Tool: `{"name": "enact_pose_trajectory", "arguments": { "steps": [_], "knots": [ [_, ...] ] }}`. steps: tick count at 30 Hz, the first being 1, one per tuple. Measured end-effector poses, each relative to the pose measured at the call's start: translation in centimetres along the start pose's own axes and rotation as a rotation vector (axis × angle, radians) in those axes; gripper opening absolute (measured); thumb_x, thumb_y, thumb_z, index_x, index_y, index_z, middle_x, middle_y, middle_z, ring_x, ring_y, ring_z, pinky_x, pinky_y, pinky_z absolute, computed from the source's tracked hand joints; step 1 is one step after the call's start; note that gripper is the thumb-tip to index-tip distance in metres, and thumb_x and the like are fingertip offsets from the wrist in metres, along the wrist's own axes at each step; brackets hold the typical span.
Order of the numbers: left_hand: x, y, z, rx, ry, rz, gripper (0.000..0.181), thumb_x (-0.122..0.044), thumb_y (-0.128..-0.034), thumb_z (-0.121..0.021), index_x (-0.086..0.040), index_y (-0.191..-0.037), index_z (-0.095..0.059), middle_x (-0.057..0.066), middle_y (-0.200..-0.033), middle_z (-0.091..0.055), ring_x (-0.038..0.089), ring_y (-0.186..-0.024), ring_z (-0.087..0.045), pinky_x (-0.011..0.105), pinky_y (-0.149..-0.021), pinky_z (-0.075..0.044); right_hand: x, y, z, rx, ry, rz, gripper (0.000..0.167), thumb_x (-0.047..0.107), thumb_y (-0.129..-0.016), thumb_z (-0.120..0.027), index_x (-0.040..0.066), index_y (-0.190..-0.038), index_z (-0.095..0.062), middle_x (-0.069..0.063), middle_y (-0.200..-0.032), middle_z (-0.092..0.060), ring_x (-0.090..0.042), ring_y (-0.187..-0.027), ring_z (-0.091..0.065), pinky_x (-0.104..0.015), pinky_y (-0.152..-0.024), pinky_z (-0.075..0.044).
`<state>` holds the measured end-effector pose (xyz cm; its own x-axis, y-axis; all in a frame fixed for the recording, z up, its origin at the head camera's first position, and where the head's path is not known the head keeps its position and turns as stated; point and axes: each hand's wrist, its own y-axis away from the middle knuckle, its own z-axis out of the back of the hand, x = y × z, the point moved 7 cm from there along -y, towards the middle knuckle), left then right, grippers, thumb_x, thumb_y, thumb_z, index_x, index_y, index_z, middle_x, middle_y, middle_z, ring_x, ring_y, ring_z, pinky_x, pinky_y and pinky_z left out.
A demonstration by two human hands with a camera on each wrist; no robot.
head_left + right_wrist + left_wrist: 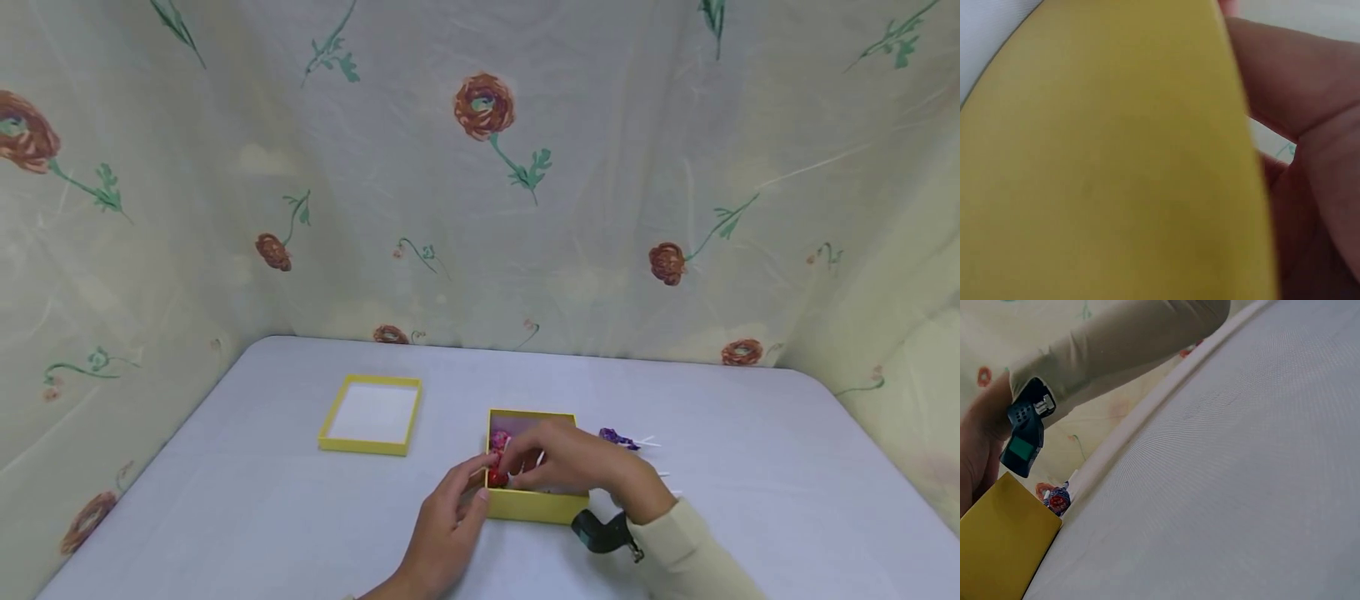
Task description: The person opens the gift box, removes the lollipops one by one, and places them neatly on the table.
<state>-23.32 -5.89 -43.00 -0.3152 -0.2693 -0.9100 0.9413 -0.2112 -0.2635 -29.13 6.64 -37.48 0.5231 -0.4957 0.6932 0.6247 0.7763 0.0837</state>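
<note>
the yellow box (536, 507) sits open on the counter (247, 517), near me, and my right hand (562, 458) reaches down into it from the right. its fingers bend toward the left wall, tips right by a red candy (495, 478); whether they're pinching it or only nudging it i can't tell, since my knuckles cover much of the inside and the right wrist view is mostly yellow wall. a pink candy (500, 438) lies farther back along that same wall. my left hand (446, 521) is loosely spread at the box's left side, thumb by the near left corner, which i take as steadying. i'd call the step in hand lining candies up along the left wall. the next move, as i judge it, calls for leaving the red one settled, lifting my right hand clear of the walls and going right for the purple-wrapped lollipops (617, 438) just beside the box, white sticks pointing right; more sticks (663, 474) show nearer, past my wrist. the yellow lid (363, 447) lies hollow side up, far and left, likely wanted only at the end.
</note>
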Motion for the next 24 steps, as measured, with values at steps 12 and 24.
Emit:
{"name": "enact_pose_trajectory", "arguments": {
  "steps": [12, 24],
  "knots": [
    [0.1, -0.1, -0.1, -0.013, -0.017, -0.015, 0.038, -0.016, -0.1011, -0.047, -0.022, -0.139, -0.047, 0.003, -0.139, -0.049, 0.023, -0.124, -0.052, 0.025, -0.091, -0.051, -0.9, -1.0, -1.0, 0.062, 0.033, 0.006, 0.013, 0.013, -0.088, -0.071, 0.019, -0.098, -0.075, 0.014, -0.091, -0.069, -0.001, -0.082, -0.063, -0.019, -0.079, -0.053],
    [0.2, 0.0, 0.0, -0.015, -0.004, -0.013, 0.038, -0.016, -0.1013, -0.047, -0.023, -0.138, -0.048, 0.002, -0.141, -0.049, 0.023, -0.126, -0.051, 0.026, -0.093, -0.050, -1.0, -1.2, -1.2, 0.050, 0.053, 0.025, 0.021, 0.014, -0.086, -0.073, 0.016, -0.107, -0.069, 0.006, -0.096, -0.068, -0.005, -0.086, -0.063, -0.022, -0.079, -0.053]
  ]
}}
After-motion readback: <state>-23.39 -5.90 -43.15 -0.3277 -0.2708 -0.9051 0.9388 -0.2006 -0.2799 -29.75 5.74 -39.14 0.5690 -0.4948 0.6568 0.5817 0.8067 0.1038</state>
